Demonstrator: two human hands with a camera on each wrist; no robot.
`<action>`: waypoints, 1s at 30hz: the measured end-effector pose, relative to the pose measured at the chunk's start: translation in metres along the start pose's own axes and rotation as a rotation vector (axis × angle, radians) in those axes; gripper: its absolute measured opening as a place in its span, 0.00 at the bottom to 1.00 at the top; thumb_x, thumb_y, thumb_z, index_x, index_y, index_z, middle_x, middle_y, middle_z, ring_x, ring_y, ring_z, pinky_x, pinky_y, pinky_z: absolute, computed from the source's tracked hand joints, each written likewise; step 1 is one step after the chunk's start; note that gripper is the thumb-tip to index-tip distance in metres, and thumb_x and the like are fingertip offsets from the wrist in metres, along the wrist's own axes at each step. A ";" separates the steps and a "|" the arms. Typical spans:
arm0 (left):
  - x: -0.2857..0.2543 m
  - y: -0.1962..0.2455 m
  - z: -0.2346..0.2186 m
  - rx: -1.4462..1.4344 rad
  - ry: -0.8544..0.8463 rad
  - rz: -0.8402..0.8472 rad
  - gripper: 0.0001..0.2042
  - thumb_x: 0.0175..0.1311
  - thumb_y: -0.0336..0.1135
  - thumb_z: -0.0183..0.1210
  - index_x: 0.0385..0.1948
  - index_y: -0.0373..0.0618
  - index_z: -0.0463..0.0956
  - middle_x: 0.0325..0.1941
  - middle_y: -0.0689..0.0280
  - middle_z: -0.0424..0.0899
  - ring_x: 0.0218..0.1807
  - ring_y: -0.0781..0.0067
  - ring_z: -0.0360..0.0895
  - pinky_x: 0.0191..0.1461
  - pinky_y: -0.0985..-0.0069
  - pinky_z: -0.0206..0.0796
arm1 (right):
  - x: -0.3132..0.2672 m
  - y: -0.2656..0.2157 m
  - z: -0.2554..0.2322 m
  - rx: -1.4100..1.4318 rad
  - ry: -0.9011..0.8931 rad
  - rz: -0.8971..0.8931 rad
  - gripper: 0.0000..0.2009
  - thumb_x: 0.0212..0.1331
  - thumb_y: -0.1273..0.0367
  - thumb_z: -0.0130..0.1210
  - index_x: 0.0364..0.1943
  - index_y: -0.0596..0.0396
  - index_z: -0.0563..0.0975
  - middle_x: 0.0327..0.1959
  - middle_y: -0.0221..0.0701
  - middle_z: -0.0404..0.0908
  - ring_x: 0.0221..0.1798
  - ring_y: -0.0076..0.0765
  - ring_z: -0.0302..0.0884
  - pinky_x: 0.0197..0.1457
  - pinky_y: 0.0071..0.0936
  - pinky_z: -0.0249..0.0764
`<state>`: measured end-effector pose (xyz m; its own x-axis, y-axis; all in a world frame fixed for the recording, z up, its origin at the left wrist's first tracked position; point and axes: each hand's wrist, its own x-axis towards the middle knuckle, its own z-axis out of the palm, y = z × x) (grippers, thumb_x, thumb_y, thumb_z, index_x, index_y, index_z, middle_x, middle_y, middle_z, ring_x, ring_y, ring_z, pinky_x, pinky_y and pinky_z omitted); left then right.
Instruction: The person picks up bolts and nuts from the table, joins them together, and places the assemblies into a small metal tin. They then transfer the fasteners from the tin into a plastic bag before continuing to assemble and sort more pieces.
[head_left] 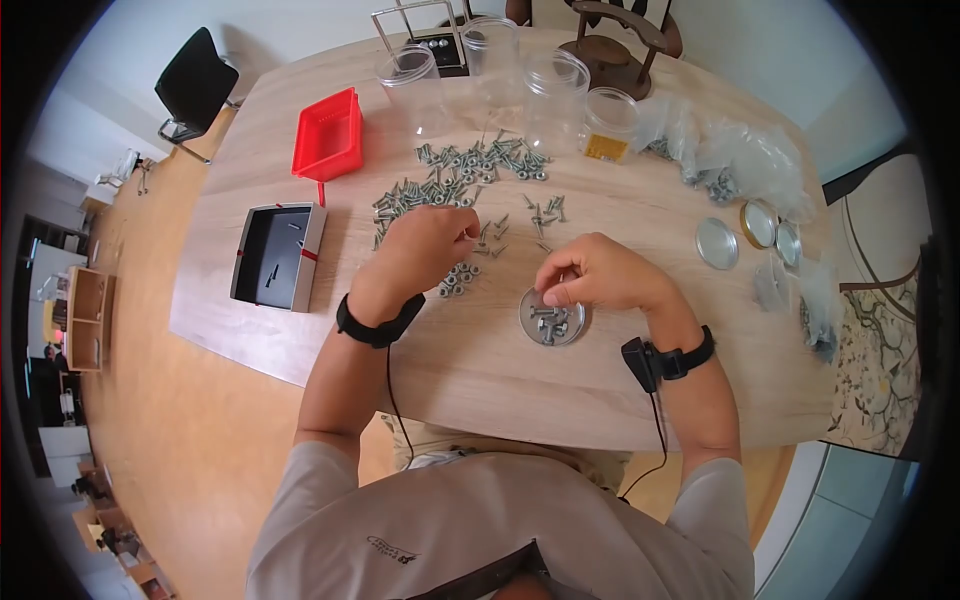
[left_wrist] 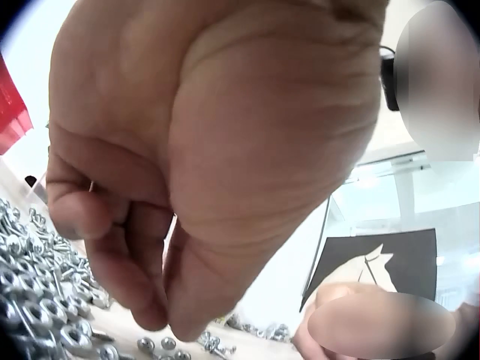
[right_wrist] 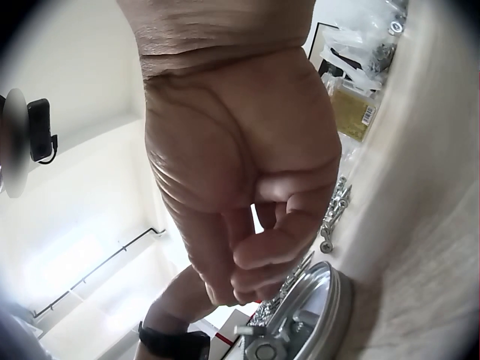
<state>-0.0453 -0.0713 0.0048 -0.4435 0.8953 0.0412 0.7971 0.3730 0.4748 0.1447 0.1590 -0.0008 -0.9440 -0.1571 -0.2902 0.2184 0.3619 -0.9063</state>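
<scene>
From the head, we are looking forward and steeply down, taking in the table (head_left: pixel 455 385) and, nearest us, the shirt (head_left: pixel 480 530). From the left wrist, we are facing the palm side of the left hand (left_wrist: pixel 202 150) very closely, sharing the loose hardware (left_wrist: pixel 41 281) beyond with the head view. From the right wrist, we are peering just as closely past the right hand (right_wrist: pixel 244 165) toward the metal dish (right_wrist: pixel 343 311), which the head view is showing too.

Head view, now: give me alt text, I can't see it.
A person's right hand is over a metal dish of bolts on a wooden table, the left hand at the near edge of a pile of screws and nuts. Beyond stand clear jars; at left, a red basket and an open box.
</scene>
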 end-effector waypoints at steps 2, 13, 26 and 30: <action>0.001 -0.003 0.006 0.107 0.086 -0.050 0.08 0.66 0.36 0.63 0.39 0.42 0.85 0.34 0.52 0.89 0.41 0.44 0.87 0.47 0.52 0.77 | 0.001 0.001 -0.002 -0.010 0.041 -0.011 0.12 0.59 0.71 0.72 0.45 0.62 0.88 0.35 0.33 0.91 0.37 0.24 0.86 0.43 0.25 0.81; 0.000 -0.020 -0.005 0.025 0.018 -0.143 0.07 0.67 0.36 0.65 0.40 0.43 0.85 0.36 0.53 0.89 0.41 0.45 0.86 0.47 0.55 0.76 | 0.009 0.015 0.003 -0.138 0.101 -0.015 0.10 0.59 0.71 0.72 0.43 0.60 0.88 0.26 0.25 0.84 0.30 0.21 0.77 0.35 0.26 0.72; -0.002 -0.048 -0.034 0.163 0.362 -0.296 0.06 0.69 0.34 0.64 0.39 0.43 0.86 0.36 0.56 0.90 0.44 0.48 0.87 0.47 0.56 0.77 | 0.003 0.024 -0.012 -0.270 0.313 0.091 0.05 0.56 0.72 0.66 0.34 0.60 0.85 0.25 0.34 0.86 0.28 0.30 0.81 0.36 0.30 0.76; -0.003 -0.051 -0.031 0.222 0.361 -0.248 0.06 0.69 0.34 0.64 0.40 0.43 0.86 0.37 0.56 0.90 0.44 0.48 0.87 0.47 0.57 0.77 | 0.004 0.028 -0.015 -0.214 0.313 0.097 0.07 0.57 0.72 0.67 0.35 0.62 0.85 0.25 0.33 0.86 0.28 0.28 0.81 0.35 0.29 0.76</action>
<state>-0.0971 -0.1000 0.0079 -0.7133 0.6462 0.2713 0.7004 0.6421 0.3117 0.1430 0.1824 -0.0224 -0.9586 0.1631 -0.2332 0.2846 0.5498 -0.7853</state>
